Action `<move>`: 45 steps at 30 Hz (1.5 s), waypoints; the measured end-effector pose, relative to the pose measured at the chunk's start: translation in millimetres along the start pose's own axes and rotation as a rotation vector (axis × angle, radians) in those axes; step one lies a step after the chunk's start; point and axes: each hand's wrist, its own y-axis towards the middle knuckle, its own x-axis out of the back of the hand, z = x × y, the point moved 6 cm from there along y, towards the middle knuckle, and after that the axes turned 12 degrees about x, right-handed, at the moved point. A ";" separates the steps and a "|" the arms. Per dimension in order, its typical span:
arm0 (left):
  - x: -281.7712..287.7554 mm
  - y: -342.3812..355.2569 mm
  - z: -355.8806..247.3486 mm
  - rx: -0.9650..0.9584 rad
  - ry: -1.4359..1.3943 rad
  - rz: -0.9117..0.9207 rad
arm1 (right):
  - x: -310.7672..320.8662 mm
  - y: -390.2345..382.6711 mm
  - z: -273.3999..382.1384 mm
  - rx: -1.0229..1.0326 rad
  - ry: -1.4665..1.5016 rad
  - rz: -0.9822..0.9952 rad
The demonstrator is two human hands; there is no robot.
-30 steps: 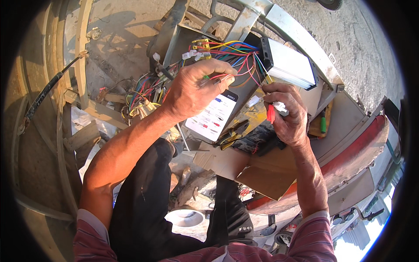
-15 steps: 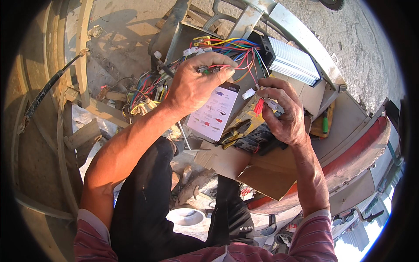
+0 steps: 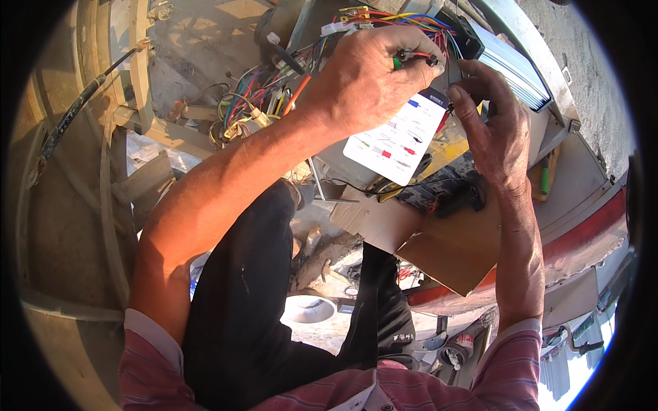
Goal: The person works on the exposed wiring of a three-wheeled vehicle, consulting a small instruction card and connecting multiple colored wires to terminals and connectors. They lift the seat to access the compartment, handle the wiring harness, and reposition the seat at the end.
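Observation:
My left hand [image 3: 373,79] is closed in a pinch on small black connectors [image 3: 430,60] with a red wire. A bit of green also shows between its fingers. To its right, my right hand [image 3: 495,122] has its fingers curled toward the thumb. Something dark sits at that thumb's tip and a red piece shows just below it; what the fingers hold is mostly hidden. Below and between the hands lies a white chart [image 3: 391,147] with small pictures of connectors. Coloured wires [image 3: 428,24] run behind the left hand to a finned silver box [image 3: 510,61].
More tangled wires and plugs [image 3: 250,103] lie left of my left hand. An open cardboard box [image 3: 449,257] is below the chart. A wooden frame [image 3: 140,130] stands at left, and a curved metal bar [image 3: 538,51] passes at upper right. A white bowl [image 3: 308,308] is near my legs.
Both hands sit higher and further right in the picture, and so do the chart and wires. The white plug seen at my right fingers is no longer visible.

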 end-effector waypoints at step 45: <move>-0.5 -1.3 1.8 0.111 0.015 -0.043 | -37.2 -5.0 -31.5 -0.341 0.501 -0.151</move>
